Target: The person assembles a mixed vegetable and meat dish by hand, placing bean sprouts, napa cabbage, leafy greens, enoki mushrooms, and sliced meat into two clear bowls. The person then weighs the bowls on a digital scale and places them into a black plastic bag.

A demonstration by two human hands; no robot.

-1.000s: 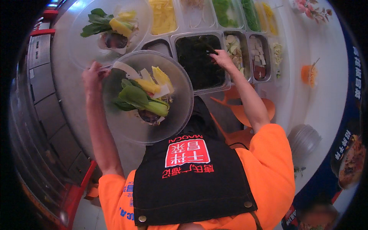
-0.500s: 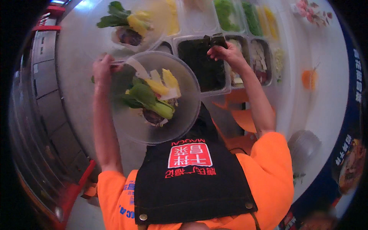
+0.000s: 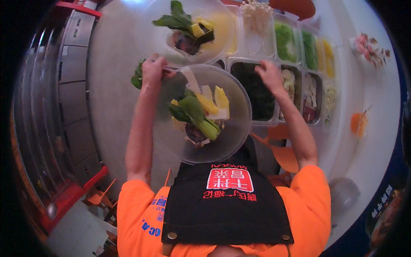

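A clear plastic bowl (image 3: pixel 233 141) hangs in front of my apron, holding bok choy (image 3: pixel 195 112), yellow pieces, white strips and something dark. My left hand (image 3: pixel 155 70) is closed at its upper left rim; green leaves (image 3: pixel 138 75) show just beyond that hand. A second clear bowl (image 3: pixel 147 19) lies farther off with bok choy, yellow pieces and a dark flat sheet (image 3: pixel 204 37) that looks like kelp. My right hand (image 3: pixel 270 76) reaches over a bin of dark kelp-like sheets (image 3: pixel 257 96), fingers curled together; whether they pinch a piece is hidden.
Bins to the right hold pale slices (image 3: pixel 310 94), shredded greens (image 3: pixel 286 40) and pale mushrooms (image 3: pixel 257 19). Pink flowers (image 3: pixel 364 46) and an orange cup (image 3: pixel 357 124) stand on the white table (image 3: pixel 342 147). An orange chair (image 3: pixel 284 156) is below the bins; metal cabinets (image 3: pixel 77 103) line the left.
The dark sheet that my right hand held is out of it, and one now lies in the far bowl. That hand is lower, over the dark bin. The whole view has shifted.
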